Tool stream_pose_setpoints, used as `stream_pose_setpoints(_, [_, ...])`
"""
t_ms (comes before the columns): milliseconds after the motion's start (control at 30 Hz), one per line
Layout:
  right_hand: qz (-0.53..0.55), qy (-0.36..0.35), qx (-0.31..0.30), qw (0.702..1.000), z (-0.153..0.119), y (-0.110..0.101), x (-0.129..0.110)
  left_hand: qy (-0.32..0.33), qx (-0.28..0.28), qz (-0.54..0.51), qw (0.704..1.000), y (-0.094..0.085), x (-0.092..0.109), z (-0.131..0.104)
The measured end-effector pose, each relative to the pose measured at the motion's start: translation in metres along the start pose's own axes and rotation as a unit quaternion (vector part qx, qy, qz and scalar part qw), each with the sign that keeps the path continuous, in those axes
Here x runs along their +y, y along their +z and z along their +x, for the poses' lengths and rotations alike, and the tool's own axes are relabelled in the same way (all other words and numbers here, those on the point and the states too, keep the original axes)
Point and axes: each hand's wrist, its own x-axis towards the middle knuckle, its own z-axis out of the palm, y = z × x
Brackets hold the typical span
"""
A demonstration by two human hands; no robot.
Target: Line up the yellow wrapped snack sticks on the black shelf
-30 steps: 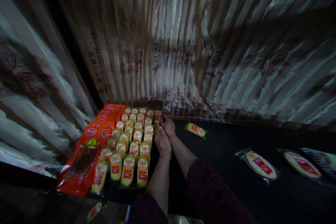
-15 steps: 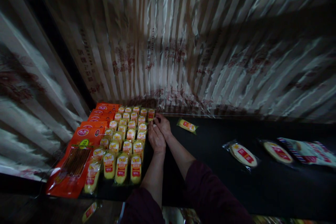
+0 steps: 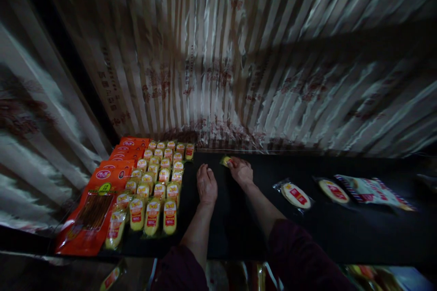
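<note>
Rows of small yellow wrapped cakes [image 3: 152, 216] stand on the black shelf [image 3: 235, 232], left of my hands. My left hand [image 3: 206, 185] hovers over or rests on the shelf just right of these rows; its fingers are partly curled, and whether they pinch anything is unclear. Farther right, my right hand [image 3: 241, 171] has its fingers closed on a single yellow wrapped cake [image 3: 225, 161], whose left end sticks out past the fingertips.
Orange snack bags [image 3: 92, 218] overlap at the left end. To the right lie a round wrapped pastry [image 3: 296, 195], another one [image 3: 334, 191] and a white and blue striped packet [image 3: 373, 191]. A striped curtain [image 3: 211, 54] hangs behind the shelf.
My hands were together beside the back of the cake rows. My right hand has moved right and taken hold of the lone cake; my left hand stays near the rows, a little lower.
</note>
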Motion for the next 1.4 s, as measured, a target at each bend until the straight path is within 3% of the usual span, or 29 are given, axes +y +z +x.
stream_pose_setpoints(100, [0.048, -0.101, -0.088, 0.99, -0.007, -0.005, 0.0, -0.028, -0.025, -0.003, 0.999, 0.003, 0.006, -0.01])
stream_pose_setpoints(200, [0.091, -0.209, -0.181, 0.957, -0.02, -0.013, -0.007, -0.016, -0.068, 0.003, 0.998, -0.002, 0.012, -0.02])
stream_pose_setpoints(300, [0.113, -0.218, -0.225, 0.943, -0.04, -0.021, -0.012, -0.001, -0.119, 0.024, 0.993, -0.013, 0.018, -0.038])
stream_pose_setpoints(367, [0.132, -0.189, -0.196, 0.953, -0.056, -0.024, -0.013, -0.015, -0.116, 0.036, 0.992, -0.019, 0.022, -0.055])
stream_pose_setpoints(533, [0.14, -0.041, -0.034, 0.989, -0.103, -0.023, -0.013, -0.006, -0.094, 0.044, 0.995, -0.034, 0.028, -0.105])
stream_pose_setpoints(733, [0.196, -0.017, -0.088, 0.977, -0.155, -0.03, -0.017, -0.024, -0.078, -0.008, 0.997, -0.05, 0.032, -0.136])
stream_pose_setpoints(833, [0.223, 0.0, -0.081, 0.971, -0.177, -0.036, -0.021, -0.035, -0.08, -0.038, 0.995, -0.063, 0.033, -0.146])
stream_pose_setpoints(967, [0.268, 0.009, -0.076, 0.96, -0.206, -0.044, -0.027, -0.101, -0.041, -0.076, 0.991, -0.078, 0.032, -0.163])
stream_pose_setpoints(1133, [0.31, 0.03, -0.035, 0.95, -0.24, -0.047, -0.032, -0.174, -0.044, -0.203, 0.963, -0.092, 0.022, -0.18])
stream_pose_setpoints(1400, [0.409, 0.065, -0.01, 0.91, -0.269, -0.045, -0.041, -0.17, -0.034, -0.204, 0.963, -0.101, 0.005, -0.195])
